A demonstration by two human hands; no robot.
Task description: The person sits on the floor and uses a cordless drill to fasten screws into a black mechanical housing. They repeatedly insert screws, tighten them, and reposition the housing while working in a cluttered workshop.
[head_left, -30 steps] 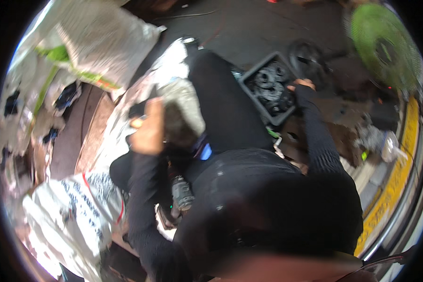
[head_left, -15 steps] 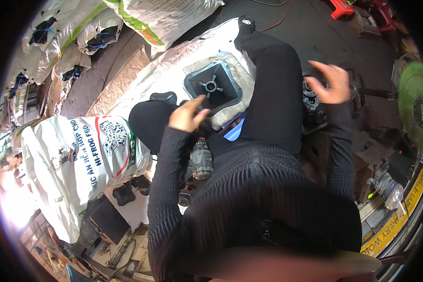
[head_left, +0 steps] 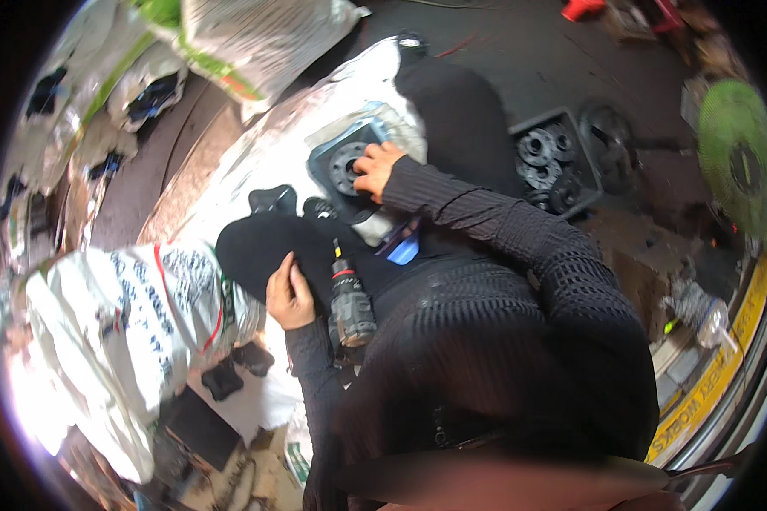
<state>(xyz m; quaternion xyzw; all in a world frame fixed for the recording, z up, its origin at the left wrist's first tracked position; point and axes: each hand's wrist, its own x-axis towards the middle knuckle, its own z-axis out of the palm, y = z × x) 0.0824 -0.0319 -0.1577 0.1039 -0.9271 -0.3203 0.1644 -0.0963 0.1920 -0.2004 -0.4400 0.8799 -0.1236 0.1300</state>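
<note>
1. Head view, right hand (head_left: 378, 173): bent fingers, narrow grip, closed on the right side of a holed ring (head_left: 344, 168). Your fingertips cover part of the ring's middle.
2. Holed ring: dark grey, flat, round; located over the middle of the square housing (head_left: 319, 162). Whether it sits fully home you cannot tell from here.
3. Square housing: bluish-grey flanged rim, dark inside; lying on pale sheeting (head_left: 217, 187) between your legs.
4. Left hand (head_left: 290, 294): empty, fingers loosely extended, thumb apart – near the cordless drill, not touching it.
5. Cordless drill (head_left: 352, 315): grey body, red collar, yellow-marked bit; lying in your lap, bit toward the housing.
6. Grey crate (head_left: 585, 149): beyond your right leg, holding further toothed rings (head_left: 537, 149).
7. Step in hand, by judgement: setting the ring into the housing.
8. Next move, by judgement: calls for centring the ring and matching its holes before you let go – left hand available to steady the rim.
</note>
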